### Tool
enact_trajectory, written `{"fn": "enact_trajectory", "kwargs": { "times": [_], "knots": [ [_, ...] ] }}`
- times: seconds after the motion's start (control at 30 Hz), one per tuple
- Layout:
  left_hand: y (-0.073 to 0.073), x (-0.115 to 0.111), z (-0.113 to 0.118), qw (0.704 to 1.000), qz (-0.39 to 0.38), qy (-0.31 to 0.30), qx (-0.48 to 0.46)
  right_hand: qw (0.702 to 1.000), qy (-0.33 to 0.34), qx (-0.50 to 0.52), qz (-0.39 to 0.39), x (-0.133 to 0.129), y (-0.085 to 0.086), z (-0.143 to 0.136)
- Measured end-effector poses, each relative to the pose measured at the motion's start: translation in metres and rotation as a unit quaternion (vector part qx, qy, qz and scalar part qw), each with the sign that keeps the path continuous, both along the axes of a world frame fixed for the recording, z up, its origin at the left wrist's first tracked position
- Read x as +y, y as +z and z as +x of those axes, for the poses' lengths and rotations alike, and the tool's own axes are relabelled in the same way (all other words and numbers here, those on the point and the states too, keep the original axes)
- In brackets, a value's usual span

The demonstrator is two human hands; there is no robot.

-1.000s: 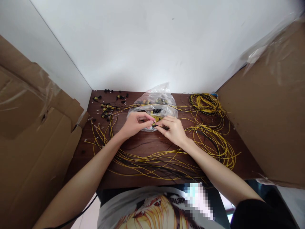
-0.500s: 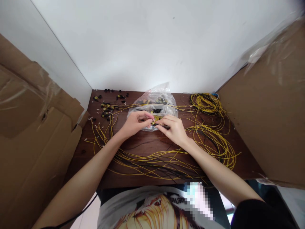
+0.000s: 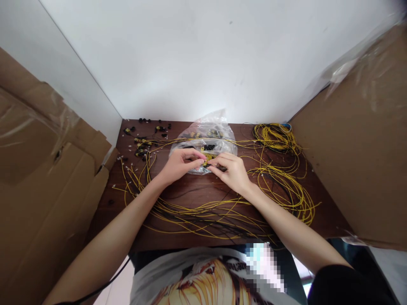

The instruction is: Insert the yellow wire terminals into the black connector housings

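Note:
Both hands meet over the front of a clear plastic bag holding small yellow and black parts. My left hand pinches a small yellow-and-black connector between thumb and fingertips. From the other side, my right hand closes thumb and forefinger on a thin dark wire at the connector. The fingertips nearly touch and partly hide the connector and the wire's end.
Yellow and black wires sweep across the near tabletop. Coiled yellow wire lies at the back right. Small yellow-black connectors and black caps are scattered at the back left. Cardboard walls flank both sides.

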State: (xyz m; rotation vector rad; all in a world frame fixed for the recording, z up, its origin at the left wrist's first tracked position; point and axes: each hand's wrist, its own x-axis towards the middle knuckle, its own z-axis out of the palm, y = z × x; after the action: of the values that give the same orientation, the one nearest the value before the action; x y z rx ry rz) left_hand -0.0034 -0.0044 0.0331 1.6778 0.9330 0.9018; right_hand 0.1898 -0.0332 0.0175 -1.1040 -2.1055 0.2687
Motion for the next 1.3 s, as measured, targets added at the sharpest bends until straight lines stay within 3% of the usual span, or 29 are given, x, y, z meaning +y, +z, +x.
{"fn": "enact_trajectory", "kwargs": {
  "times": [0.77,1.3],
  "knots": [
    [0.0012,0.0008,-0.0012,1.0,-0.009,-0.004,0.023,1.0,0.001,0.011,0.003,-0.0014,0.0017,-0.0005],
    [0.0006,-0.0003,0.0004,0.999,0.032,-0.006,0.032,1.0,-0.006,0.018,-0.002,-0.0011,0.0018,-0.0014]
  ]
}}
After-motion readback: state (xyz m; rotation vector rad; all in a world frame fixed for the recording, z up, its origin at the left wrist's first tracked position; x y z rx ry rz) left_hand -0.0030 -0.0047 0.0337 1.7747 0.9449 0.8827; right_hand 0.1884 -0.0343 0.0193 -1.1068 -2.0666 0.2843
